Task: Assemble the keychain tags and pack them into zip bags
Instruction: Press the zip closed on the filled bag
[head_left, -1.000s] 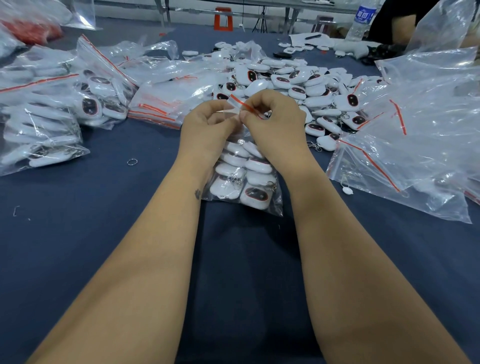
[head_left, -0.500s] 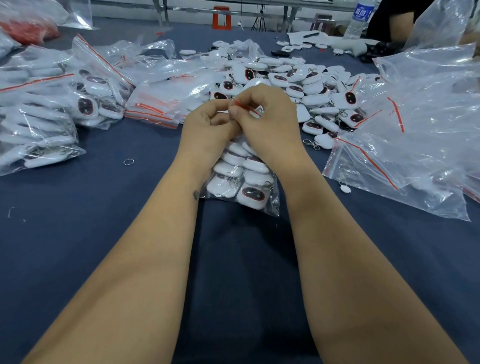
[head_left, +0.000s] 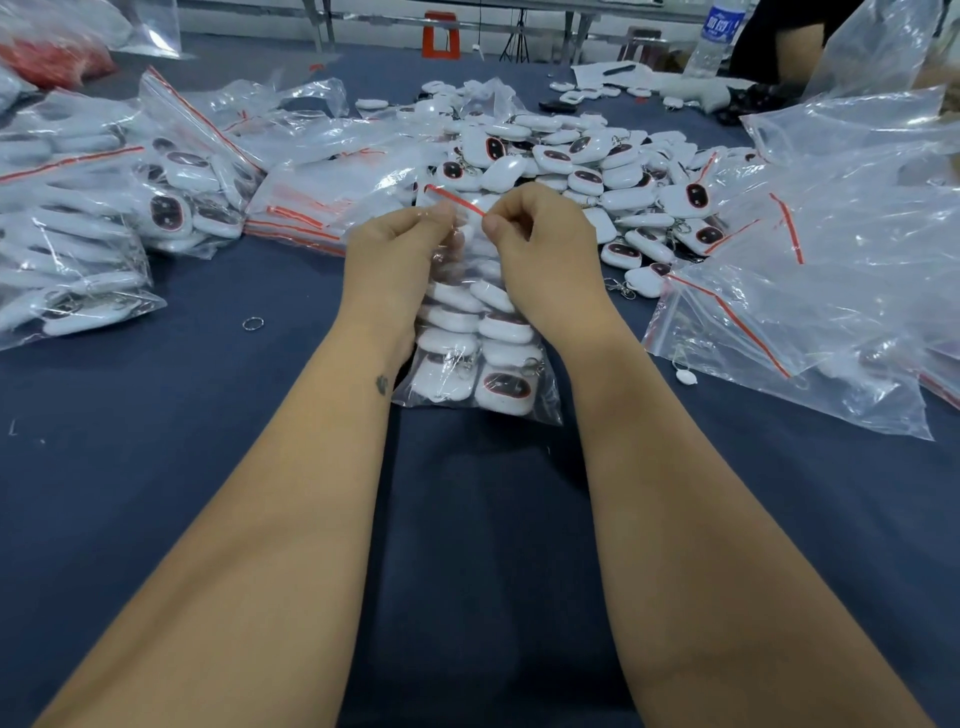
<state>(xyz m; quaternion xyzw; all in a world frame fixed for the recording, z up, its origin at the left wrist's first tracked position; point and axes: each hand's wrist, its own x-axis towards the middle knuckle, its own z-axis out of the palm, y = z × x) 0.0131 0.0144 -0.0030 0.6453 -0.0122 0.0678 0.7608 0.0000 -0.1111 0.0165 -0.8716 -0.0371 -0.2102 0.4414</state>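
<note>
Far left of frame: filled zip bags (head_left: 78, 223) lay stacked on the blue bench (head_left: 156, 441); a loose key ring (head_left: 253, 323) sat just right of them. Centre: left hand (head_left: 395, 249) and right hand (head_left: 540, 244) each pinched the red-striped top edge of a zip bag (head_left: 478, 358) packed with white keychain tags. Behind it, a loose tag pile (head_left: 582, 161). Right of frame: empty bags (head_left: 831, 270) lay heaped.
</note>
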